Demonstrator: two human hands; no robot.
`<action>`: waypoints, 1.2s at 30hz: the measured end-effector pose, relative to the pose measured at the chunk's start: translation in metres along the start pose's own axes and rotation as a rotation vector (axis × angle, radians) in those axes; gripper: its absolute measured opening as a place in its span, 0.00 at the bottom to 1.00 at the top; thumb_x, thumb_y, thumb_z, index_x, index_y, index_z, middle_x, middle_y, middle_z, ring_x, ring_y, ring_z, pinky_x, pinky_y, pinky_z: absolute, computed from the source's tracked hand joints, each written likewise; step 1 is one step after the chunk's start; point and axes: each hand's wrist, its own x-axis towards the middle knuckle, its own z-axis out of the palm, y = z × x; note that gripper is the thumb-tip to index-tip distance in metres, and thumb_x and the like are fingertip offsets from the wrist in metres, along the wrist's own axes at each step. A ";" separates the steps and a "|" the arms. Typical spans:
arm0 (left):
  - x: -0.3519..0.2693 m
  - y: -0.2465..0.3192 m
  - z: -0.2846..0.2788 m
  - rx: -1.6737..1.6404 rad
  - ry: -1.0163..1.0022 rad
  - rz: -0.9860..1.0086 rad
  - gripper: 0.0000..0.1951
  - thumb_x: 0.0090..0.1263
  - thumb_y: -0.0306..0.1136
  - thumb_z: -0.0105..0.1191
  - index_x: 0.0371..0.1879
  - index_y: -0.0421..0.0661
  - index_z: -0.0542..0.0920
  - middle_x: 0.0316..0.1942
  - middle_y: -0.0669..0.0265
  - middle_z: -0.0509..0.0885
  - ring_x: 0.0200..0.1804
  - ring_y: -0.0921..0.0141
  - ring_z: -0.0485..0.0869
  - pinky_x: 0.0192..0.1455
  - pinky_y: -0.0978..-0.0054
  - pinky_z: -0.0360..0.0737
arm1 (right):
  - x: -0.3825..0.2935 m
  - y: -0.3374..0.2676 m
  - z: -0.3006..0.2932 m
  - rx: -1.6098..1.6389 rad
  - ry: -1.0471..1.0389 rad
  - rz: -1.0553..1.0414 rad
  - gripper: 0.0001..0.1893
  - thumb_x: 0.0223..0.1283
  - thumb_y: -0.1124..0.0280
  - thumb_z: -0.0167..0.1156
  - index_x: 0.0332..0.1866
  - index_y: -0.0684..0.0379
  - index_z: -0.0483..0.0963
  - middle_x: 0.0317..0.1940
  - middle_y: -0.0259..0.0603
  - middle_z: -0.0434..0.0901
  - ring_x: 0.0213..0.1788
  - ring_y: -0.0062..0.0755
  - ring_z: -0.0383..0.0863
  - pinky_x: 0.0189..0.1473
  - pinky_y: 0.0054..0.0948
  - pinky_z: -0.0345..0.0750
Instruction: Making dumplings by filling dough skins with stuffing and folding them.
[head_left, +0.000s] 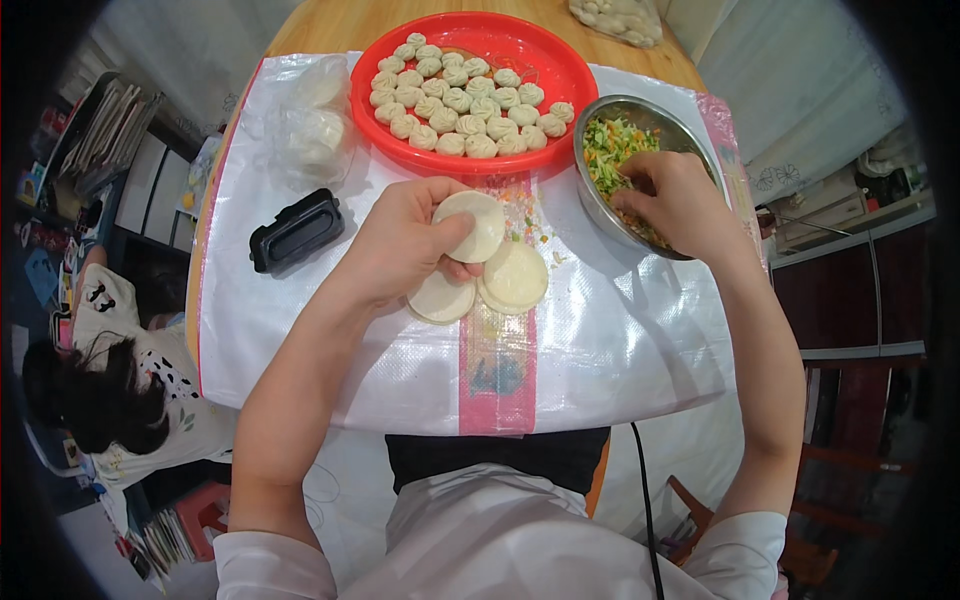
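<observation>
My left hand holds a round dough wrapper between thumb and fingers, above the table. Below it, two small stacks of wrappers lie on the white plastic sheet: one stack partly under my hand, the other stack just to its right. My right hand reaches into a steel bowl of chopped vegetable filling. Its fingertips are down at the filling, and whether they pinch any is hidden. Behind the wrappers, a red round tray carries many pleated buns.
A clear plastic bag with white contents lies left of the tray, and a black plastic case sits in front of it. Another bag rests at the table's far end. Filling crumbs dot the sheet. At left is another person.
</observation>
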 end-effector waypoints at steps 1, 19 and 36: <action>0.000 0.000 0.000 -0.003 0.000 -0.001 0.10 0.71 0.22 0.52 0.48 0.34 0.79 0.37 0.59 0.86 0.31 0.73 0.87 0.31 0.80 0.85 | 0.002 0.001 0.002 0.003 0.012 -0.031 0.13 0.56 0.71 0.68 0.41 0.70 0.81 0.32 0.57 0.83 0.38 0.54 0.84 0.43 0.41 0.78; -0.001 0.001 0.002 -0.008 0.036 -0.006 0.10 0.69 0.22 0.49 0.46 0.35 0.80 0.38 0.58 0.86 0.31 0.73 0.86 0.31 0.79 0.84 | 0.007 0.015 -0.020 0.088 -0.043 0.009 0.19 0.54 0.75 0.65 0.52 0.67 0.79 0.40 0.50 0.85 0.40 0.41 0.86 0.47 0.36 0.80; -0.001 0.000 -0.001 -0.003 0.020 -0.014 0.11 0.71 0.22 0.52 0.50 0.34 0.79 0.40 0.59 0.86 0.33 0.73 0.87 0.32 0.79 0.86 | 0.006 0.008 -0.005 0.085 -0.078 -0.011 0.18 0.50 0.76 0.70 0.50 0.65 0.82 0.37 0.55 0.85 0.40 0.46 0.86 0.47 0.38 0.80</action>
